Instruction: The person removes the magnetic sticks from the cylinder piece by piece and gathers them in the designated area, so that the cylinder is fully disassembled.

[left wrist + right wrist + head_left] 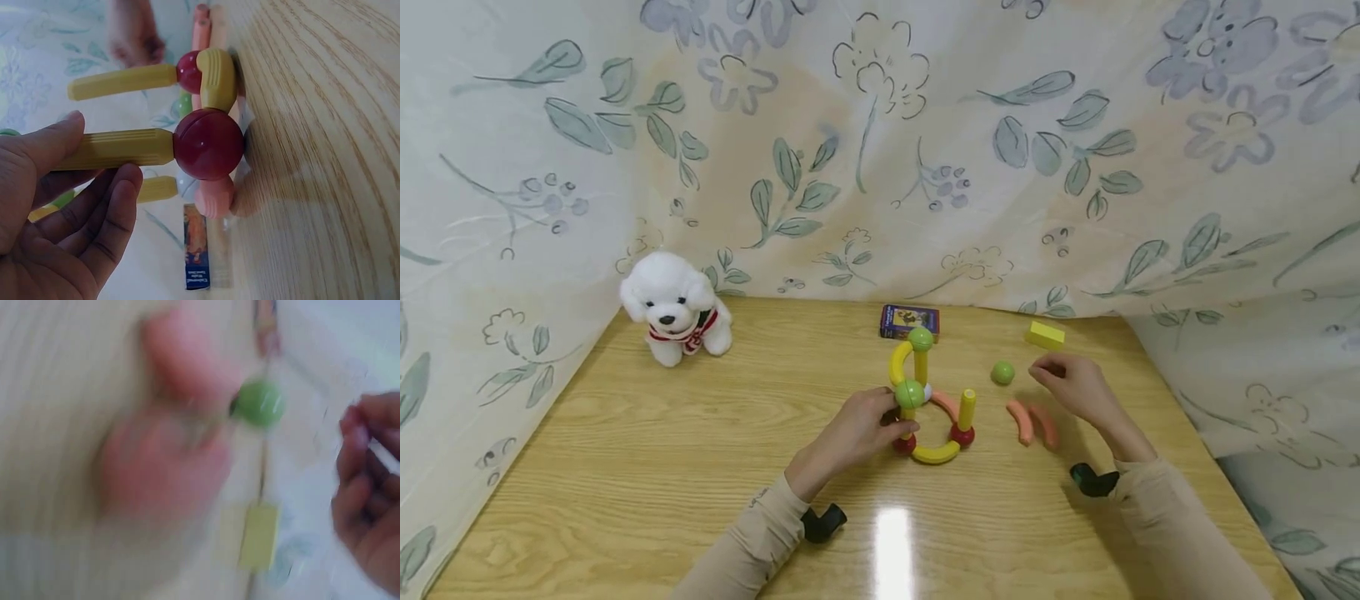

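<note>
1. Your left hand [859, 427] is pinching the yellow rod [119, 149] between the upper green ball [910, 393] and red ball [209, 144].
2. Your right hand [1081, 390] is hovering, curled and empty, near the loose green ball [1002, 372].

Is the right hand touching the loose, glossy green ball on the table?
Apart: the head view shows wooden tabletop between the green ball and the right hand.

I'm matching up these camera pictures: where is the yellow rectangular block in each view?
Head: yellow block right of centre, just below mid-height.
Left wrist: not visible.
Right wrist: yellow block right of centre, low.
Shared landmark: loose coral pieces, blurred in the right wrist view.
</note>
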Tool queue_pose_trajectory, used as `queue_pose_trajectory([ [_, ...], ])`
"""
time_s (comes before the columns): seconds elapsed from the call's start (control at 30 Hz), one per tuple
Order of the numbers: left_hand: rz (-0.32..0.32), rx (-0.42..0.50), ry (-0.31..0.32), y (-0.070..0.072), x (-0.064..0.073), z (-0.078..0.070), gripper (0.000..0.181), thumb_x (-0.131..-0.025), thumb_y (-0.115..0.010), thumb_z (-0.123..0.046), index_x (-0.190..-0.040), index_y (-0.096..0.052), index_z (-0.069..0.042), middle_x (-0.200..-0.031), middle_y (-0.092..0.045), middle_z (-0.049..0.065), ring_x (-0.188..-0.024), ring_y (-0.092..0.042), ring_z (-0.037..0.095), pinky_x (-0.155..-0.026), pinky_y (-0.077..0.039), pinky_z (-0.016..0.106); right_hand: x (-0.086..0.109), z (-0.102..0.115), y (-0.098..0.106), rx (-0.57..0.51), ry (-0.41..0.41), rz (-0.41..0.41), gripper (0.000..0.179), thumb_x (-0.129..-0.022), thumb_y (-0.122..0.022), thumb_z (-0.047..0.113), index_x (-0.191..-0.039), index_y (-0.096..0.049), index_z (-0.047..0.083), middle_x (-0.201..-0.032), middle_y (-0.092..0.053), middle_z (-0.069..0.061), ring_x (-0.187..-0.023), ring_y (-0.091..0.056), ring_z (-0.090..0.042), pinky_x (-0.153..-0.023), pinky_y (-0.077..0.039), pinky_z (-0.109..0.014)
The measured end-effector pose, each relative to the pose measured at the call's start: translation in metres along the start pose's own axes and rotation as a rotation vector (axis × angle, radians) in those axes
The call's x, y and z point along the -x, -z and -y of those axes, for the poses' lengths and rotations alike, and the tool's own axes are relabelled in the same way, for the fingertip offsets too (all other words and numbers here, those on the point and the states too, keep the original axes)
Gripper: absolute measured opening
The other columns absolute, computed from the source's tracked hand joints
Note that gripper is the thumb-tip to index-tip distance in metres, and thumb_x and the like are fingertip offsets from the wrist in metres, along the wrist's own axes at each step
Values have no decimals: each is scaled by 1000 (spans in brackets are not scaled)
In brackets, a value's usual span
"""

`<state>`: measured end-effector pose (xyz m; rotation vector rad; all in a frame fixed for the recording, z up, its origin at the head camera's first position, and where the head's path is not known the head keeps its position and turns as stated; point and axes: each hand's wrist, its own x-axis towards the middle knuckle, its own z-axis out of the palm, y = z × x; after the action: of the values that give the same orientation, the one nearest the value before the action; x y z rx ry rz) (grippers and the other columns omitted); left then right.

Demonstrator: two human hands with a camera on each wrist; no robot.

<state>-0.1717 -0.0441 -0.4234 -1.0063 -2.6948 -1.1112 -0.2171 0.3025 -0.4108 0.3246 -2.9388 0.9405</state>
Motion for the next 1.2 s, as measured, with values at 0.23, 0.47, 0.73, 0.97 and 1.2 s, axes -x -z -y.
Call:
queue_pose_trajectory([
  [0.23, -17, 33, -20, -3, -2, -2, 12, -88, -73, -20, -90, -68, -10, -77, -62, -1, -68, -50, 6, -60, -43, 16, -39, 53, -30, -191, 231, 252, 31, -96, -62, 20, -126, -63, 9, -121, -67, -13, -95, -65, -21, -75, -53, -26],
  [0.47, -14, 41, -52, -8, 1, -1, 21, -90, -71, -21, -102, -69, -5, -82, -64, 1, -72, -54, 9, -63, -44, 15, -60, 76, -58, -281, 328, 431, 35, -92, -68, 16, -125, -61, 4, -120, -65, -15, -98, -65, -21, -80, -53, -27],
  [0.73, -15, 31, -33, -1, 0, -2, 12, -89, -72, -21, -93, -68, -10, -79, -62, -2, -68, -49, 4, -61, -43, 15, -63, 83, -62, -403, 332, 410, 21, -94, -65, 10, -113, -64, 1, -110, -68, -19, -96, -65, -26, -81, -53, -24],
  [0.97, -11, 25, -1, 0, -1, -3, 13, -90, -71, -23, -93, -67, -11, -77, -61, -4, -66, -47, 2, -59, -41, 16, -60, 78, -60, -437, 301, 437, 24, -94, -64, 10, -117, -62, 0, -116, -66, -24, -104, -66, -28, -84, -54, -23],
  [1.2, -8, 45, 27, 0, -1, -4, 14, -90, -71, -25, -93, -66, -12, -79, -62, -4, -69, -50, 3, -61, -44, 16, -56, 77, -56, -349, 264, 389, 30, -91, -68, 12, -120, -63, 4, -111, -67, -15, -91, -63, -21, -75, -52, -26],
])
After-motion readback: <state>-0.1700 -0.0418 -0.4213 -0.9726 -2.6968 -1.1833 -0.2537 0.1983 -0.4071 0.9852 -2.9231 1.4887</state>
